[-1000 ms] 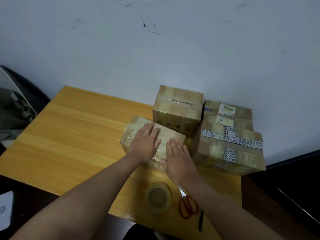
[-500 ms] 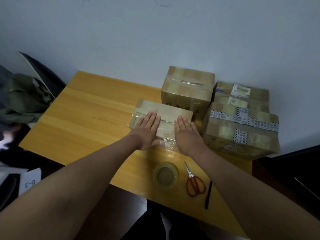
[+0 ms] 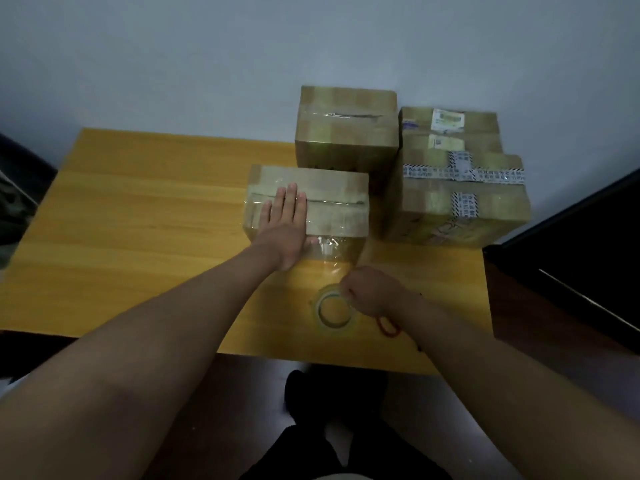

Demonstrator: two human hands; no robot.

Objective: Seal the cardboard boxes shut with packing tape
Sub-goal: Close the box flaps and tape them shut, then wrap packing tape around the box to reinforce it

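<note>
R hand [image 3: 372,291] curls fingers onto tape roll [image 3: 334,315], just near-side of box [image 3: 308,202]; L hand [image 3: 285,223] flat on its seam, which runs L-R.

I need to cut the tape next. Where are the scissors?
Head view: scissors lie near the table's front edge, mostly hidden under the right hand, beside the tape roll.

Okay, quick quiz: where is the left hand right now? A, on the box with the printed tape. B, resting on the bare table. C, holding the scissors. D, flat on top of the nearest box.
D: the left hand lies with straight fingers flat on top of the nearest box, while the right hand is down at the tape roll.
</note>
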